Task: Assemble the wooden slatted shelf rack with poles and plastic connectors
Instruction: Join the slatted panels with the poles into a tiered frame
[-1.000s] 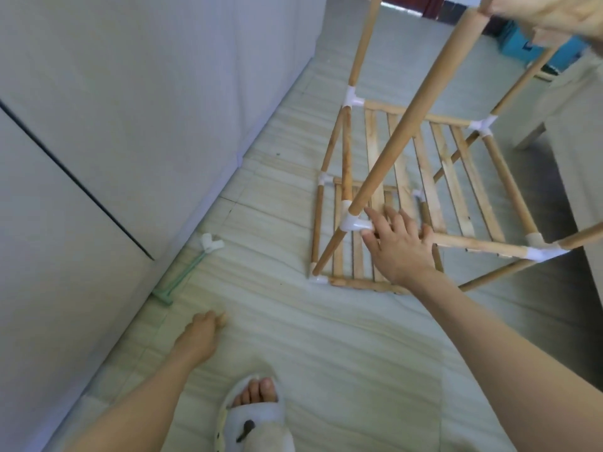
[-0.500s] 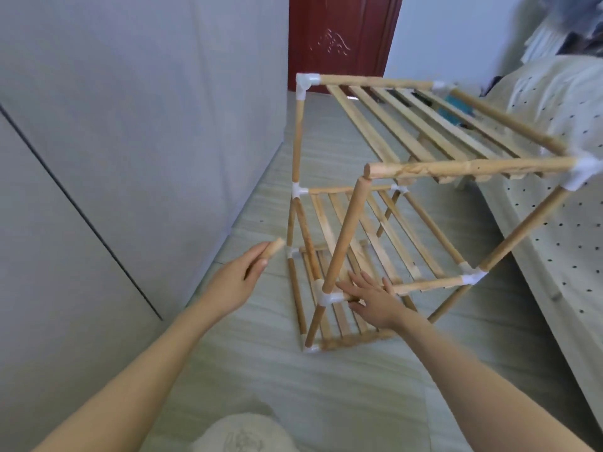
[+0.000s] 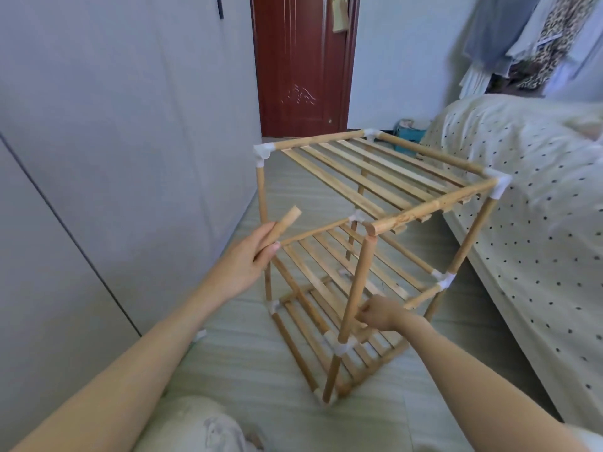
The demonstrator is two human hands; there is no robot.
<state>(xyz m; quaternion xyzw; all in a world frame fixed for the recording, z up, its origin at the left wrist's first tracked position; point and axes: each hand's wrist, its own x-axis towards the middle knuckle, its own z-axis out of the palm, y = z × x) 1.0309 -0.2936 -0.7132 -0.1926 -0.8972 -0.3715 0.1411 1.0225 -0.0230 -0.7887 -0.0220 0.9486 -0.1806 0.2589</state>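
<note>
A three-tier wooden slatted rack (image 3: 375,177) stands on the floor in front of me, joined by white plastic connectors (image 3: 263,151). At its near top corner the front pole (image 3: 359,275) and the top rail's end (image 3: 375,227) meet bare, with no connector on them. My left hand (image 3: 251,259) holds a short wooden peg (image 3: 280,230) up beside the rack's left side. My right hand (image 3: 380,313) grips the lower part of the near front pole, just above the middle-tier connector (image 3: 342,349).
A grey wardrobe wall runs along the left. A bed with a dotted cover (image 3: 538,203) stands close on the right. A dark red door (image 3: 303,66) is at the back. A white connector (image 3: 200,335) lies on the floor by the wardrobe. My knee (image 3: 195,425) is at the bottom.
The view has tilted up from the floor to the whole rack. My left hand picked the peg off the floor and raised it. My right hand moved from the connector to grip the pole.
</note>
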